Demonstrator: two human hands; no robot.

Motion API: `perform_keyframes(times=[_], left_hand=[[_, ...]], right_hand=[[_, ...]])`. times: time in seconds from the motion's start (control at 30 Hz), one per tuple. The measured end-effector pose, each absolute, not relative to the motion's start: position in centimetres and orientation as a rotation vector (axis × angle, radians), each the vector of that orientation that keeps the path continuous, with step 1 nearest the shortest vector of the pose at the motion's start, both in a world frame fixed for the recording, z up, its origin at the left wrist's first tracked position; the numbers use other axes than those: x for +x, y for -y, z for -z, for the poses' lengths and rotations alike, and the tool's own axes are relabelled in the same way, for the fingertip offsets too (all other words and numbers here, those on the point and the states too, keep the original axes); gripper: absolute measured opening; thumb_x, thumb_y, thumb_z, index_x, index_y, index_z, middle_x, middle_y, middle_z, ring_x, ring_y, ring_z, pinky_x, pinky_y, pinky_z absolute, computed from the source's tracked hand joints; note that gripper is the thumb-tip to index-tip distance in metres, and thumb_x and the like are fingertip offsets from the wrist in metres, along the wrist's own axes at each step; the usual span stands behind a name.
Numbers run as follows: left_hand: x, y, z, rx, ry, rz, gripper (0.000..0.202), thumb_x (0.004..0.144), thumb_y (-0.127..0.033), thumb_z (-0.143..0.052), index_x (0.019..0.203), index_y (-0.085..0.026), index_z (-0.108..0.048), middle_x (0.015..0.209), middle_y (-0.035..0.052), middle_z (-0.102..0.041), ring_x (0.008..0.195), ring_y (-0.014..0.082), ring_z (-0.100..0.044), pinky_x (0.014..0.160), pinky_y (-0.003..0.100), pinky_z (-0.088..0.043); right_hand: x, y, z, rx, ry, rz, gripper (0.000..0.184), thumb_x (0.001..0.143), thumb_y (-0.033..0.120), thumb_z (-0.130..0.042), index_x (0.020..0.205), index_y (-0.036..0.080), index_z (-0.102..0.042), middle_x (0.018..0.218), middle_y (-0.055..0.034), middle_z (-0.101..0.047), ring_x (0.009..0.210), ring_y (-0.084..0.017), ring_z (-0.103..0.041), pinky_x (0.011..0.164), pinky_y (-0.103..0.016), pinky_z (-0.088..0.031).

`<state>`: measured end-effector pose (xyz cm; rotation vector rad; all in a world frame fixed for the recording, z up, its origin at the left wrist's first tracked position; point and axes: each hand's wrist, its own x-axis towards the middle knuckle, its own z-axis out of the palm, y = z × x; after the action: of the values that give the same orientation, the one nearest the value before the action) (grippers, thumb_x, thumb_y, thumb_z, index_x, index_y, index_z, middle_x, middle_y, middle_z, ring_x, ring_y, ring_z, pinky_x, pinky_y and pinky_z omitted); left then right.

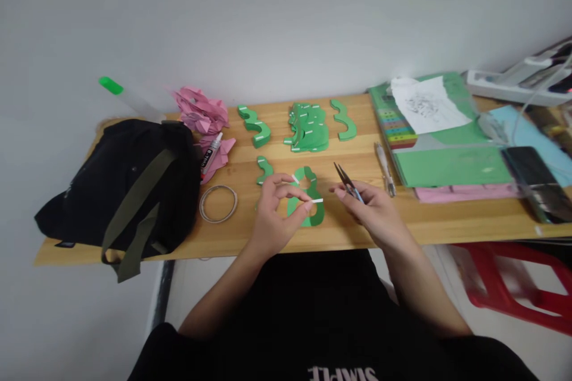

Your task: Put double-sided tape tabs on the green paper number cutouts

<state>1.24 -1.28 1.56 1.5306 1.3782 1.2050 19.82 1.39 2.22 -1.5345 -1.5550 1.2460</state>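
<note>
My left hand is closed in a pinch on a green foam cut-out that carries small white tape strips, holding it just above the wooden table. My right hand grips small snip scissors, their blades pointing up and left, a short way right of the cut-out. A smaller green curved piece lies just behind my left hand. A ring of clear tape lies to the left of that hand.
A black bag fills the table's left end, with crumpled pink paper and a glue tube behind it. More green pieces lie at the back. A pen, coloured sheets and a phone lie right. A red stool stands below.
</note>
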Motion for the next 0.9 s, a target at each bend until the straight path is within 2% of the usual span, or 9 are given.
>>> perform_keyframes(times=[0.07,0.17,0.27,0.37,0.47,0.63,0.73,0.9], left_hand=[[1.4,1.2,-1.1,1.506,-1.404,-1.183,0.015,0.078,-0.023,-0.062,0.089,-0.022,-0.051,0.093,0.002,-0.064,0.088,0.0164,-0.063,0.093,0.038,-0.044],[1.6,1.2,-0.8,1.454,-1.359,-1.202,0.032,0.078,-0.02,-0.062,0.104,-0.022,-0.044,0.08,-0.0021,-0.065,0.088,0.0171,-0.065,0.097,0.042,-0.042],[1.8,1.1,-0.8,1.449,-1.333,-1.192,0.037,0.079,-0.021,-0.062,0.109,-0.023,-0.04,0.08,-0.0019,-0.067,0.092,0.0185,-0.066,0.097,0.043,-0.043],[1.7,1.1,-0.7,1.513,-1.365,-1.183,0.039,0.08,-0.018,-0.062,0.111,-0.022,-0.04,0.09,0.002,-0.07,0.101,0.0198,-0.066,0.1,0.045,-0.041],[1.6,1.0,-0.1,1.687,-1.439,-1.146,0.047,0.08,-0.016,-0.064,0.119,-0.022,-0.039,0.102,0.0054,-0.072,0.107,0.0211,-0.065,0.103,0.047,-0.039],[1.7,0.8,1.8,2.059,-1.34,-0.798,0.072,0.079,-0.018,-0.07,0.138,-0.023,-0.028,0.113,0.0082,-0.071,0.121,0.0245,-0.058,0.109,0.053,-0.033],[1.9,0.8,2.5,2.15,-1.316,-0.684,0.078,0.081,-0.02,-0.07,0.143,-0.021,-0.023,0.117,0.0089,-0.069,0.126,0.0243,-0.054,0.115,0.053,-0.026],[2.0,1.0,2.9,2.196,-1.309,-0.627,0.075,0.083,-0.024,-0.068,0.144,-0.021,-0.024,0.122,0.0085,-0.068,0.125,0.0232,-0.055,0.118,0.051,-0.021]], right_hand=[[19.4,-1.4,-2.0,-1.409,1.406,-1.46,0.039,0.076,0.055,-0.059,0.078,0.017,-0.066,0.053,0.0043,-0.047,0.046,-0.009,-0.04,0.046,-0.024,-0.031],[18.6,-1.3,-2.0,-1.374,1.333,-1.569,0.035,0.07,0.052,-0.067,0.071,0.017,-0.063,0.048,0.0083,-0.037,0.042,-0.006,-0.028,0.044,-0.023,-0.025],[18.2,-1.5,-2.1,-1.395,1.314,-1.542,0.032,0.065,0.048,-0.071,0.065,0.017,-0.062,0.05,0.0064,-0.043,0.046,-0.006,-0.032,0.046,-0.023,-0.027],[18.5,-1.9,-2.0,-1.438,1.279,-1.487,0.031,0.062,0.046,-0.072,0.061,0.017,-0.061,0.054,0.0041,-0.048,0.05,-0.008,-0.038,0.049,-0.023,-0.031],[19.4,-2.2,-1.5,-1.539,1.182,-1.4,0.029,0.063,0.045,-0.071,0.063,0.018,-0.06,0.049,0.0068,-0.04,0.046,-0.007,-0.033,0.046,-0.024,-0.027],[20.8,-1.7,0.0,-1.658,1.126,-1.345,0.031,0.063,0.046,-0.07,0.062,0.019,-0.057,0.047,0.0085,-0.034,0.043,-0.007,-0.026,0.043,-0.025,-0.02],[21.0,-1.3,0.6,-1.693,1.208,-1.383,0.034,0.065,0.05,-0.067,0.059,0.018,-0.056,0.048,0.0069,-0.037,0.045,-0.007,-0.028,0.044,-0.024,-0.022],[20.9,-1.4,1.3,-1.799,1.463,-1.364,0.031,0.068,0.047,-0.061,0.058,0.017,-0.059,0.049,0.0029,-0.049,0.05,-0.01,-0.04,0.049,-0.024,-0.03]])
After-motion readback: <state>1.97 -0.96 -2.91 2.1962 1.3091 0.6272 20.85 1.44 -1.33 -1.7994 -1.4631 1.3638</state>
